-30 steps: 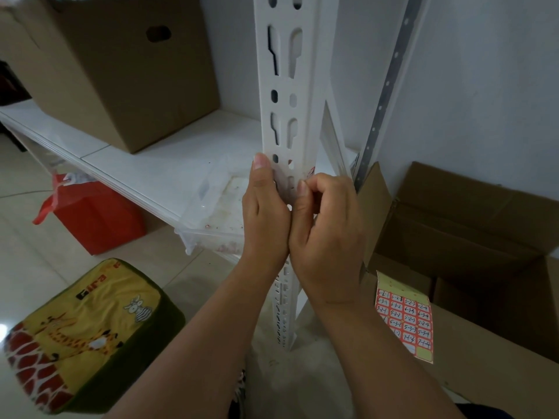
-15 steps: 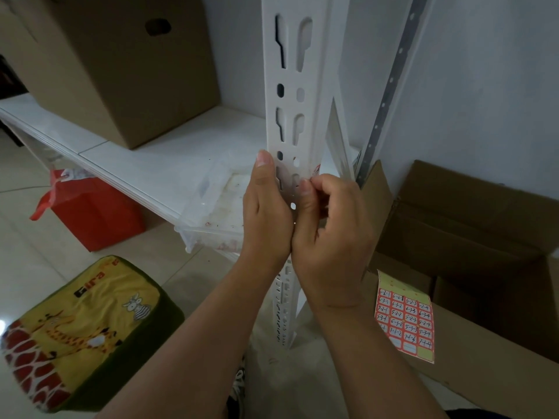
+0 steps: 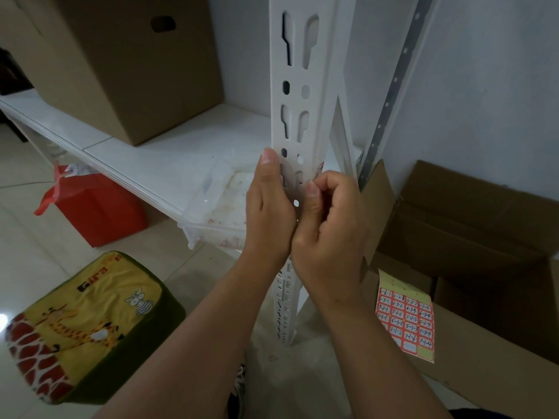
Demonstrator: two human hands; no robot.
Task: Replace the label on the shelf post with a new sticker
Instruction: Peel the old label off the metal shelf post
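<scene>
A white slotted shelf post [image 3: 298,86] runs up the middle of the head view. My left hand [image 3: 269,207] rests against its left face with the thumb straight up along the metal. My right hand [image 3: 329,225] is curled at the post's right edge, thumb and fingers pinching a small red-and-white label [image 3: 319,170] that shows just above the fingers. Most of the label is hidden by my fingers. A sheet of red-bordered numbered stickers [image 3: 405,319] lies on a cardboard flap at lower right.
A large closed cardboard box [image 3: 127,65] stands on the white shelf [image 3: 145,152]. A clear plastic tray [image 3: 217,204] sits at the shelf's edge by the post. An open cardboard box [image 3: 472,237] is at right. A red bag [image 3: 96,207] and a giraffe-print stool [image 3: 84,325] are on the floor.
Both hands stay at the same spot on the post. My right hand's fingers have shifted slightly on the label at the post's edge. The camera has tilted a little.
</scene>
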